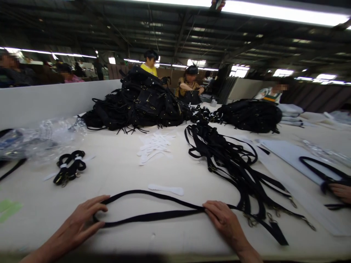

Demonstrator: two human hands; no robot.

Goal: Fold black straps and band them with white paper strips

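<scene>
A long black strap [156, 216] lies in a narrow loop across the table in front of me. My left hand [82, 221] is at the loop's left bend, thumb on the lower run and fingers at the upper one, with a gap between them. My right hand [223, 221] has its fingers together, closed over the strap where the two runs meet. From there the strap leads right to a heap of black straps [233, 168] with metal clips. A white paper strip [166, 189] lies just beyond the loop.
White strips [156, 145] lie piled mid-table. Bundled straps [70, 166] and clear plastic bags [44, 140] are on the left. Black bags [142, 102] are heaped at the back, with another pile [249, 115] to the right. A co-worker's hand [341, 191] is at the right edge.
</scene>
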